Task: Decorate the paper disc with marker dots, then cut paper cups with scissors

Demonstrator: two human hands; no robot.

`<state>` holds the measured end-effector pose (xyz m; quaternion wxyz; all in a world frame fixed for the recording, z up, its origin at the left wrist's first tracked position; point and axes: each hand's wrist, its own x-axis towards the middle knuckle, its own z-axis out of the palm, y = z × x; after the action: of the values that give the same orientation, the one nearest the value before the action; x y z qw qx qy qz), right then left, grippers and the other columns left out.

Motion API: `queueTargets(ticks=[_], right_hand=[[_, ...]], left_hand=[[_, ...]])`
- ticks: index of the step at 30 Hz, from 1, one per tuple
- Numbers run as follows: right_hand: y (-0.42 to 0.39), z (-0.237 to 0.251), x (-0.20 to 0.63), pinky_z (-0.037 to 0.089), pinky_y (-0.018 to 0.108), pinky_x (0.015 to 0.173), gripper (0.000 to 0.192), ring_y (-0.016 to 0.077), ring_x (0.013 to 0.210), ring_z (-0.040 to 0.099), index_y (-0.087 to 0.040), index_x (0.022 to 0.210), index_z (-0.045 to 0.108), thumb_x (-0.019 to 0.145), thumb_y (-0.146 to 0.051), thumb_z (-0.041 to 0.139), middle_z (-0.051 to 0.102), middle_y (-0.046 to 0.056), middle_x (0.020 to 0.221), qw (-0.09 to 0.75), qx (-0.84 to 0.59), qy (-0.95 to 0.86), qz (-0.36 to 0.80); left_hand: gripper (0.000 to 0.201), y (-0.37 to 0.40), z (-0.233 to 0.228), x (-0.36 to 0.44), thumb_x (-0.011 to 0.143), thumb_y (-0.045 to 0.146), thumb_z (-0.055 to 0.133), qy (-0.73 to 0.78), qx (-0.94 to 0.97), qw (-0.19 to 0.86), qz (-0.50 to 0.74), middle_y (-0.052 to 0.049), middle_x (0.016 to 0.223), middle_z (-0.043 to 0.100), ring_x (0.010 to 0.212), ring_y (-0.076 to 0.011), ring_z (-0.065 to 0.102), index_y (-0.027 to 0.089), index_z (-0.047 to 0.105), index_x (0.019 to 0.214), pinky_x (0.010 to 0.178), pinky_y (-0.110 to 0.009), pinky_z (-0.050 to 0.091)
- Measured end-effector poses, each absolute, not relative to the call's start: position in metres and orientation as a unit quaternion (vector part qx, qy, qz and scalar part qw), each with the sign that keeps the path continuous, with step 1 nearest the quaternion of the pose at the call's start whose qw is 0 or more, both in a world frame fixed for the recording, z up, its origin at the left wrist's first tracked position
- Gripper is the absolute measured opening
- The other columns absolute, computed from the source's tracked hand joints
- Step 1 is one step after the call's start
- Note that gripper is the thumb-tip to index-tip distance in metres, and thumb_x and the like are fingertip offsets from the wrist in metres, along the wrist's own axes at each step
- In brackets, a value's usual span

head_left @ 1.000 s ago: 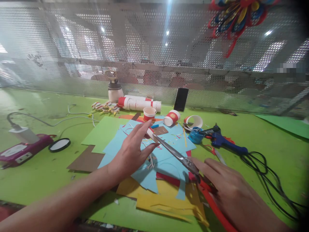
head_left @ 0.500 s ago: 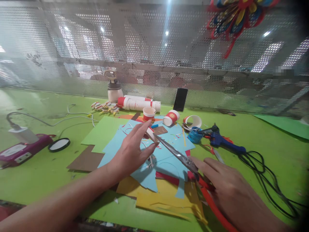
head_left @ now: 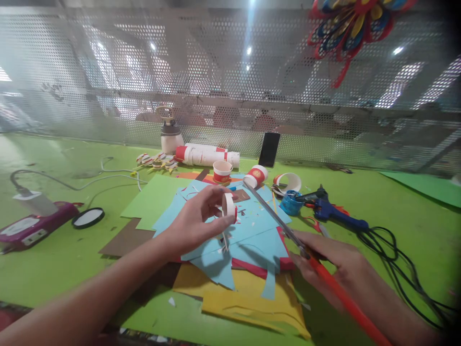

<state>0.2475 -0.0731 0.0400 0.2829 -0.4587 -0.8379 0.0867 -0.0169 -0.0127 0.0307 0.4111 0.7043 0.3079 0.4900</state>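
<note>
My left hand [head_left: 201, 210] pinches a cut paper cup piece [head_left: 229, 206], a short white ring with some red on it, above blue paper sheets [head_left: 252, 235]. My right hand [head_left: 334, 266] is closed around the orange-red handles of a large pair of scissors [head_left: 272, 211]. The blades look closed and point up and left, apart from the cup piece. Beyond them a red and white paper cup [head_left: 256, 176] lies on its side, and another paper cup [head_left: 222, 171] stands upright. Small paper scraps are scattered over the blue sheets.
To the right lie a blue glue gun [head_left: 338, 215] with a black cable, a blue tape roll [head_left: 291, 203] and a cut cup ring [head_left: 290, 182]. Stacked cups [head_left: 209, 155], a spray bottle [head_left: 170, 137] and a phone [head_left: 269, 149] are behind. A purple power strip [head_left: 36, 230] is left.
The scissors, earlier at the cup piece, have moved away from it and their blades look closed. My left hand has turned the cup piece so its round opening shows.
</note>
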Motion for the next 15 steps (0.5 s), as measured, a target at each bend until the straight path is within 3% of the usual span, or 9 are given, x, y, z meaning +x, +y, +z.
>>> queueTargets(ticks=[5, 10, 15], right_hand=[[-0.07, 0.041, 0.25, 0.051, 0.023, 0.055, 0.017, 0.0148, 0.059, 0.061, -0.018, 0.09, 0.066, 0.089, -0.024, 0.051, 0.066, 0.001, 0.071, 0.286, -0.433, -0.848, 0.109], [-0.073, 0.047, 0.252, 0.053, 0.023, 0.052, 0.022, 0.0163, 0.06, 0.064, -0.021, 0.095, 0.07, 0.09, -0.026, 0.049, 0.067, 0.001, 0.071, 0.239, -0.425, -0.854, 0.184], [-0.082, 0.055, 0.249, 0.055, 0.025, 0.049, 0.028, 0.0184, 0.057, 0.065, -0.025, 0.098, 0.075, 0.088, -0.041, 0.053, 0.071, 0.003, 0.071, 0.25, -0.447, -0.813, 0.277]], left_hand=[[0.038, -0.011, 0.04, -0.03, 0.09, 0.033, 0.058, 0.267, 0.721, 0.476, 0.427, -0.008, 0.107, 0.069, 0.092, -0.0222, 0.065, 0.026, 0.06, 0.127, 0.074, -0.036, 0.056], [0.04, -0.009, 0.042, -0.039, 0.091, 0.036, 0.051, 0.248, 0.717, 0.494, 0.425, -0.009, 0.115, 0.068, 0.095, -0.0263, 0.065, 0.029, 0.059, 0.13, 0.068, -0.038, 0.054], [0.046, -0.008, 0.043, -0.041, 0.086, 0.038, 0.054, 0.179, 0.62, 0.629, 0.434, -0.011, 0.092, 0.067, 0.076, -0.0195, 0.059, 0.02, 0.063, 0.127, 0.062, -0.03, 0.045]])
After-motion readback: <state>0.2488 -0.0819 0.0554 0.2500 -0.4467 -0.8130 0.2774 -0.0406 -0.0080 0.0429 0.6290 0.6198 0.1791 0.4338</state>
